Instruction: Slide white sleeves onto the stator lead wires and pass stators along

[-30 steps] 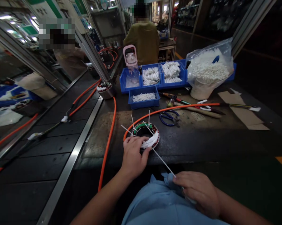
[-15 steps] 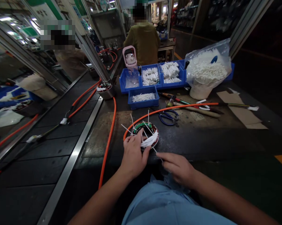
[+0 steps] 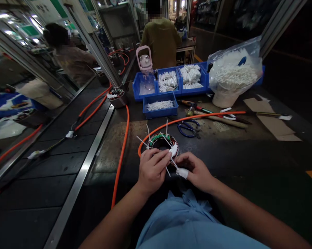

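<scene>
A ring-shaped motor stator (image 3: 158, 137) with green and dark windings lies on the bench in front of me. Several thin white cable ties (image 3: 142, 141) stick up and out from its rim. A bundle of white sleeving (image 3: 173, 150) lies along its near right side. My left hand (image 3: 153, 168) is closed over the near edge, its fingertips pressing on the sleeving and partly hiding the ring. My right hand (image 3: 196, 171), with white tape round the thumb, pinches at a cable tie (image 3: 174, 163) right beside the sleeving.
Behind the stator sit a small blue tray (image 3: 160, 113) of cable ties and blue bins (image 3: 180, 91) of white sleeves. Scissors (image 3: 188, 128), a hammer (image 3: 223, 120) and an orange cable (image 3: 124, 138) lie nearby. A bagged tub (image 3: 224, 98) stands right. Two people work beyond.
My right hand has moved up from the tie's free end to close beside the stator, thumb now showing. My left fingers have shifted right over the sleeving. The view has turned slightly.
</scene>
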{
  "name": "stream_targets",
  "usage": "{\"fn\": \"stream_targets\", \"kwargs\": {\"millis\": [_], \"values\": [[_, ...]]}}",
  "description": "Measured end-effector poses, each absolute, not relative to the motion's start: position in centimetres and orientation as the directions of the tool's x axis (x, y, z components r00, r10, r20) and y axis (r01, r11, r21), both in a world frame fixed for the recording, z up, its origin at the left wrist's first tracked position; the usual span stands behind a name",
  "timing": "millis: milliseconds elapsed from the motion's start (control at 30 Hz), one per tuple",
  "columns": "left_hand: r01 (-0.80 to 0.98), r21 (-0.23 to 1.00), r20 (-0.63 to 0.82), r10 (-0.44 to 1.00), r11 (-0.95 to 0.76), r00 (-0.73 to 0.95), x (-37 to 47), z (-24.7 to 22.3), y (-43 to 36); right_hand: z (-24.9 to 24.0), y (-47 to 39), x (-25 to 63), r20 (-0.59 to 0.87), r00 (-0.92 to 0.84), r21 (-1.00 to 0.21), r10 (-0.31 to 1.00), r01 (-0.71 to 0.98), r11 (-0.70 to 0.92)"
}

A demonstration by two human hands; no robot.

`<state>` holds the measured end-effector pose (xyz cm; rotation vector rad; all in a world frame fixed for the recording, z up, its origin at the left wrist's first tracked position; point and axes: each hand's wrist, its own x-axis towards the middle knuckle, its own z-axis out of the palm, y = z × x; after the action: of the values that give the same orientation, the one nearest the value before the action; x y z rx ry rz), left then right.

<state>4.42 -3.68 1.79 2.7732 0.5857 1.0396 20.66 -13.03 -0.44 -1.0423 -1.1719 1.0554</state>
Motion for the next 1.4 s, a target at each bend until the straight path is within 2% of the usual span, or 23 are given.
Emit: {"fn": "stream_targets", "kwargs": {"millis": [133,333,467,700,867,967,1100,1200,1267,1300,1367,1400], "values": [[0.302,0.112,0.640,0.301,-0.947,0.707,4.4,1.9,-3.7,-0.7,-13.2,20.7,0.195,0.080,-0.980,0.977,-0.027,0.198],[0.274,-0.081,0.628,0.164,-0.958,0.761,4.2,2.4,-3.6,-0.6,-12.8,20.5,0.146,0.145,-0.987,0.979,-0.048,0.155],[0.266,-0.162,0.601,0.119,-0.950,0.791,4.0,2.5,-3.5,-0.1,-12.3,20.4,0.102,0.174,-0.991,0.980,-0.065,0.115],[0.243,-0.273,0.564,0.049,-0.931,0.824,3.9,3.3,-3.5,-0.8,-13.2,20.6,0.165,0.096,-0.980,0.982,-0.100,0.175],[0.232,-0.312,0.538,0.030,-0.921,0.842,3.9,3.6,-3.5,-0.8,-13.2,20.5,0.165,0.123,-0.980,0.979,-0.094,0.177],[0.224,-0.307,0.532,0.028,-0.925,0.846,3.9,3.7,-3.5,-0.4,-12.4,20.3,0.125,0.167,-0.991,0.978,-0.026,0.131],[0.231,-0.263,0.554,0.050,-0.937,0.831,3.9,3.5,-3.4,0.0,-11.1,19.7,0.091,0.279,-0.994,0.956,0.089,0.069],[0.252,-0.180,0.588,0.101,-0.951,0.803,4.0,3.3,-3.2,0.4,-10.9,19.8,0.159,0.267,-0.969,0.950,0.228,0.098],[0.252,-0.104,0.602,0.141,-0.962,0.786,4.1,3.1,-3.1,1.0,-11.2,20.3,0.291,0.171,-0.858,0.941,0.483,0.177],[0.247,-0.067,0.610,0.156,-0.967,0.777,4.1,3.0,-3.1,1.4,-11.3,20.5,0.368,0.090,-0.737,0.926,0.635,0.231],[0.235,0.000,0.622,0.184,-0.972,0.761,4.3,3.0,-3.1,2.3,-11.4,21.1,0.490,-0.120,-0.397,0.864,0.851,0.343],[0.242,0.042,0.619,0.215,-0.969,0.755,4.3,3.1,-3.1,2.8,-11.4,21.4,0.523,-0.228,-0.229,0.821,0.890,0.393]]}}
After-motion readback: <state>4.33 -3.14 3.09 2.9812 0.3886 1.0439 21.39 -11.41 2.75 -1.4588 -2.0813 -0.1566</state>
